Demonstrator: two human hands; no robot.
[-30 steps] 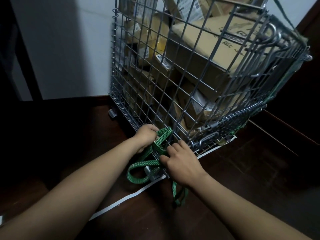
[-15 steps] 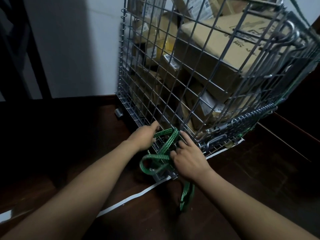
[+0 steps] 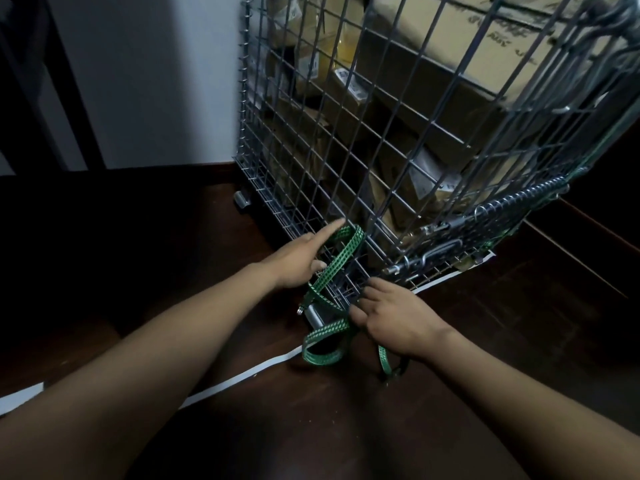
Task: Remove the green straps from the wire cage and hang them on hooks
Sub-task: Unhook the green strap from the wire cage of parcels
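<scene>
Your left hand [image 3: 298,261] is low down by the bottom of the wire cage [image 3: 243,116]. Its pointing finger is stretched out straight and its tip reaches the bottom wires. The thumb sits just beside the green strap [image 3: 341,258]. The other fingers are tucked under where you cannot see them, so you cannot tell if this hand holds the strap or not.

Your right hand [image 3: 391,320] is at the near bottom corner of the cage, with its fingers curled in. It holds the strap: one piece comes out by the thumb, and another piece hangs out from under the hand down toward the floor [image 3: 173,254].

The strap is bright green with little light dots. It loops over a wire near the cage's bottom (right by your pointing finger), runs down between your two hands, and curls into a loose loop above the floor. That loop hangs in front of a small gray wheel [image 3: 315,315] under the cage.

The cage is full of brown cardboard boxes [image 3: 450,64], stacked at odd angles. A metal latch [image 3: 429,254] sits on the cage's low front edge, to the right of your right hand. The floor is dark wood with a white tape line [image 3: 242,377] across it. A pale wall [image 3: 156,81] stands behind.
</scene>
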